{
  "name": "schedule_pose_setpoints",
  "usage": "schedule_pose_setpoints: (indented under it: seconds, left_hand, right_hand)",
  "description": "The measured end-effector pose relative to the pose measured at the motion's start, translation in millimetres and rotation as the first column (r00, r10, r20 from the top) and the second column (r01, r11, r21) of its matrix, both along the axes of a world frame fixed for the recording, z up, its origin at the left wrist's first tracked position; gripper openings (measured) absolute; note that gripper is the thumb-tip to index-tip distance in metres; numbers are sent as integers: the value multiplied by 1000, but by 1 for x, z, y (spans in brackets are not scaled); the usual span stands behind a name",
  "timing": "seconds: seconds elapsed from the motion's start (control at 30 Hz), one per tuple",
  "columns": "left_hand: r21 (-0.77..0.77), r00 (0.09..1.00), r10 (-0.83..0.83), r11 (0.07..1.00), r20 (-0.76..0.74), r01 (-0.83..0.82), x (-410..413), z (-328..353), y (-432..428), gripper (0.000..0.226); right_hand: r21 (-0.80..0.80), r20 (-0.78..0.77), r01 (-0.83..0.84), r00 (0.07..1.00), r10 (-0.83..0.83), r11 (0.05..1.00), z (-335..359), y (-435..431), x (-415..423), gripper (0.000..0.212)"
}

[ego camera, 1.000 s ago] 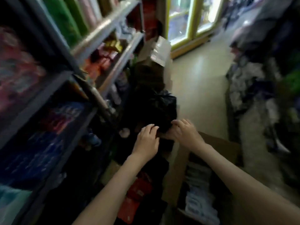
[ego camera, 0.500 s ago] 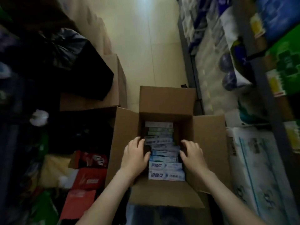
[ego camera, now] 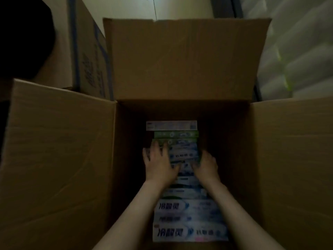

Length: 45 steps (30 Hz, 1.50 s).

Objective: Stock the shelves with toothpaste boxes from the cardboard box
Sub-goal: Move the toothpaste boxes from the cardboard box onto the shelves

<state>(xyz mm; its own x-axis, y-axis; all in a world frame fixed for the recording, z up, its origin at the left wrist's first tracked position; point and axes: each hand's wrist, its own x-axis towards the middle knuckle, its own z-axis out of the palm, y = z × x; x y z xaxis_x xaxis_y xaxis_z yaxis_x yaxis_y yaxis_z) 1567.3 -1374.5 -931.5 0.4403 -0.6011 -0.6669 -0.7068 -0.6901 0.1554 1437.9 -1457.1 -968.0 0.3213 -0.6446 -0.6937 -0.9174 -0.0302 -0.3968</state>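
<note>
The open cardboard box (ego camera: 59,150) filled the view, its 4 flaps spread wide, with a second carton (ego camera: 84,56) standing just behind its left flap. Inside, the toothpaste boxes (ego camera: 189,213) lay flat in 1 row running from the near wall toward the far wall. The left hand (ego camera: 159,165) rested on the row's left side, fingers straight and spread apart. The right hand (ego camera: 206,166) sat at the right side, fingers curled down over the box ends.

One wide-angle camera, worn on the head, looked steeply down into the open cardboard box (ego camera: 180,60) from close above; its flaps filled most of the frame, the left hand (ego camera: 158,166) and right hand (ego camera: 206,167) reached in from the bottom edge, and a strip of floor (ego camera: 126,8) showed at the top
</note>
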Motion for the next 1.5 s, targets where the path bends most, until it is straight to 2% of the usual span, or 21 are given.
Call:
schedule_pose_setpoints:
  seconds: [0.1, 0.23, 0.33, 0.43, 0.53, 0.67, 0.83, 1.0, 1.17, 1.27, 1.4, 1.5]
  left_hand:
    - [48, 1000, -13, 999, 6, 13, 5, -39, -16, 91]
    - [81, 1000, -5, 997, -28, 7, 9, -81, -19, 89]
    - [77, 998, -30, 996, -62, 35, 11, -105, -16, 86]
    - [83, 990, -8, 996, -139, 20, 10, -119, -10, 83]
    - [92, 971, 59, 995, -232, -39, 5, -124, -2, 81]
    - [136, 986, -54, 988, -157, 76, 0, -125, 7, 78]
    - [134, 983, -117, 982, -143, 137, -1, -120, 12, 76]
    - [102, 984, -104, 988, -148, 120, -4, -118, 16, 76]
    - [55, 980, -128, 989, -151, 137, -2, -116, 27, 81]
    - [41, 982, -126, 990, -141, 133, -1, -112, 26, 80]
    - [-3, 985, -88, 996, -147, 89, 3, -110, 19, 78]
    - [-51, 986, -109, 993, -130, 104, 5, -113, 22, 71]
  right_hand:
    - [97, 93, 291, 949, -300, 952, -52, -31, 31, 64]
    - [274, 186, 457, 838, -513, 846, -108, -67, 53, 84]
    - [323, 152, 369, 889, -432, 872, -142, -74, 51, 83]
    - [331, 203, 343, 884, -421, 879, -157, -73, 40, 90]
    - [459, 177, 268, 907, -383, 847, -150, -68, 34, 81]
    - [511, -2, 198, 973, -230, 836, -139, -60, 36, 71]
    - [620, -24, 149, 985, -171, 771, -120, -61, 44, 48]
    - [712, -91, 212, 973, -212, 669, -112, -56, 51, 36]
    - [693, -96, 214, 974, -206, 688, -105, -57, 52, 27]
    - [714, -137, 228, 973, -188, 662, -104, -57, 52, 37]
    - [716, -165, 266, 963, -214, 645, -107, -51, 48, 35]
    - [705, -148, 278, 957, -249, 652, -108, -42, 40, 13]
